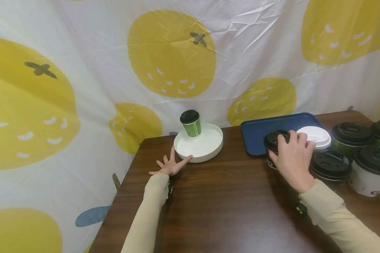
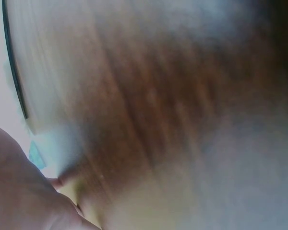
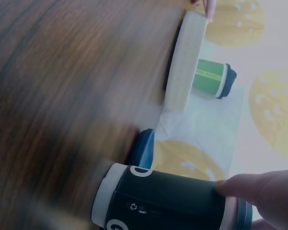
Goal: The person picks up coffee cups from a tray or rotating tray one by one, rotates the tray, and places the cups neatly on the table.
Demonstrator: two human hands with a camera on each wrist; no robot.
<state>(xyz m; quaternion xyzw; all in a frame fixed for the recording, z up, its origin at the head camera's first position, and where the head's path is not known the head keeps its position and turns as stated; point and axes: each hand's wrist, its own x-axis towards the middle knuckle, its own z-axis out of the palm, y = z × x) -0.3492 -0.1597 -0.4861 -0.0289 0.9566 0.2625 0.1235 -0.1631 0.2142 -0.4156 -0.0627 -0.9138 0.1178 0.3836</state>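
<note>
My left hand [image 1: 171, 166] has its fingers spread, with the thumb and a finger at the near rim of a round white tray [image 1: 206, 156]. On that tray stands a small green paper cup [image 1: 194, 129] with a black lid. With my right hand [image 1: 292, 158] I grip a black paper coffee cup [image 3: 177, 196] near its black lid [image 1: 273, 138], and the thumb presses its side. Whether its base touches the table cannot be told. The left wrist view is blurred and shows part of my left hand [image 2: 24, 191] over the wooden table.
A blue rectangular tray [image 1: 256, 130] lies behind the gripped cup. To its right stand several lidded cups: one with a white lid [image 1: 315, 136], a dark-lidded one [image 1: 330, 165], a white cup [image 1: 367, 177] and green ones [image 1: 348, 146]. A lemon-print cloth [image 1: 98, 70] hangs behind the table [image 1: 215, 211].
</note>
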